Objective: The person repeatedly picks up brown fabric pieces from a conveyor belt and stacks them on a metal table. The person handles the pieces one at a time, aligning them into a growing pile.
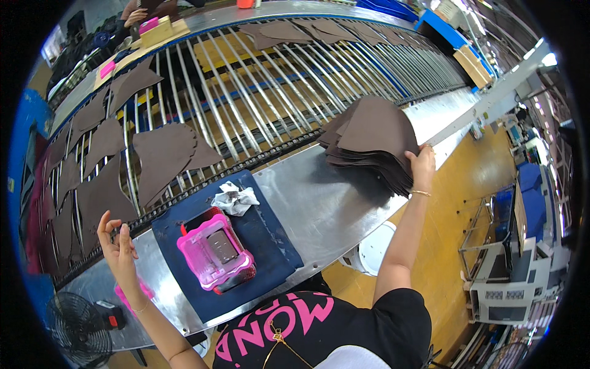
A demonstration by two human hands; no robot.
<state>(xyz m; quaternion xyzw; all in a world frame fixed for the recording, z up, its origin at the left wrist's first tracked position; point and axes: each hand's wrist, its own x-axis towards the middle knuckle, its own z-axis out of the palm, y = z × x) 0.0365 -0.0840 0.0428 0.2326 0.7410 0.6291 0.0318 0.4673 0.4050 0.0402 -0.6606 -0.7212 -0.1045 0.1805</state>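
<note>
Hands apart, right hand (pixel 421 163) gripping stack (pixel 375 141) edge

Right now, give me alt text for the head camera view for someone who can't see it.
A person's right hand rests on a stack of brown leather pieces on a metal table; the left hand is raised, open. A pink box sits on a blue mat beside a roller conveyor.

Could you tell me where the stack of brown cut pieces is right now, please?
In the head view, the stack of brown cut pieces sits on the metal table, right of centre beside the roller conveyor, with the right hand on its near edge.
</note>
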